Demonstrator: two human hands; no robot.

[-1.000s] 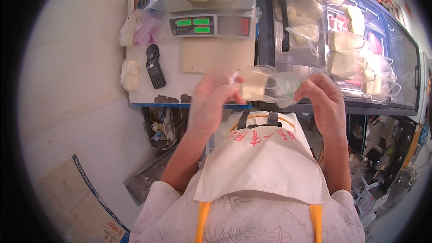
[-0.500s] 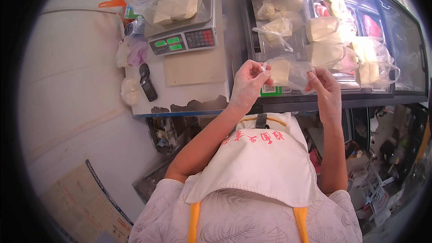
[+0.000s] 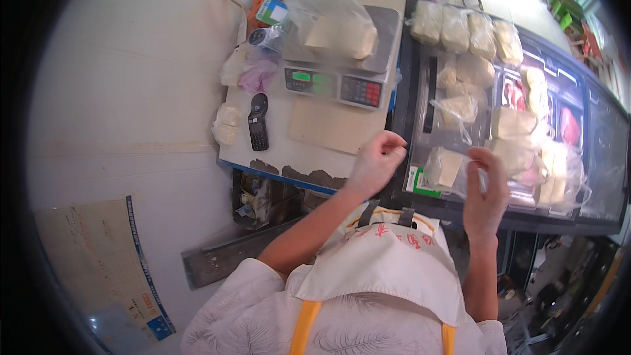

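Observation:
A clear plastic bag with a pale cream block [image 3: 449,169] in it lies on the glass-topped counter; what the block is made of I cannot tell. Just left of it, over the counter's edge, is my left hand [image 3: 374,167], its fingers loosely curled and a small gap showing before the thumb. It holds nothing that I can see. At the bag's right side my right hand [image 3: 486,194] hovers with thumb and fingers apart. Whether it touches the bag's loose end is unclear. A green-and-white card [image 3: 424,183] lies partly under the bag.
Several bagged pale blocks [image 3: 516,121] cover the counter farther right and back. On the left table stands a digital scale [image 3: 334,87] bearing a bagged block [image 3: 342,34]. A black handheld device [image 3: 259,125], a purple bag [image 3: 257,77] and a flat board [image 3: 335,125] lie nearby.
Both hands have let go of the bag they held stretched between them, and it now rests on the counter. My left hand has drawn away leftward. The whole view has turned and shifted.

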